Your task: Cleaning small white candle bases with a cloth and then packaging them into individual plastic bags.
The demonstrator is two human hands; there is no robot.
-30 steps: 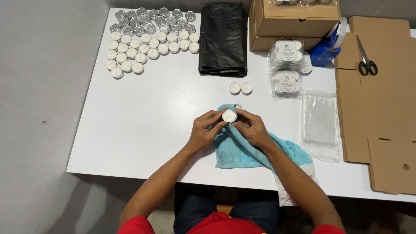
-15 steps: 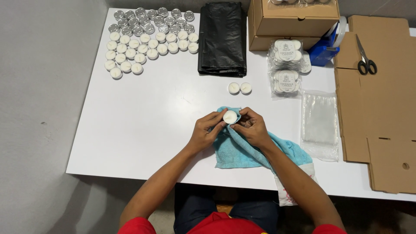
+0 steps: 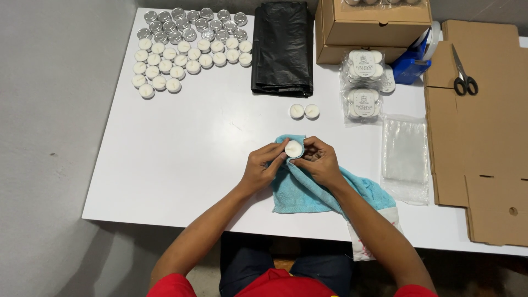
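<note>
Head view: left hand (image 3: 263,165) and right hand (image 3: 319,162) both grip a small white tealight (image 3: 293,148) over the blue cloth (image 3: 308,190) on the white table (image 3: 181,148); its underside and the right fingertips are hidden, the top boxes (image 3: 374,25) cut off

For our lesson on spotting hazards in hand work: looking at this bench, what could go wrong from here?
1. The tealight candle is pinched only by the fingertips of the left hand and right hand above the blue cloth; it might slip out.
2. The two loose tealights just beyond the hands could be knocked.
3. The clear plastic bags near the right forearm might be swept aside.
</note>
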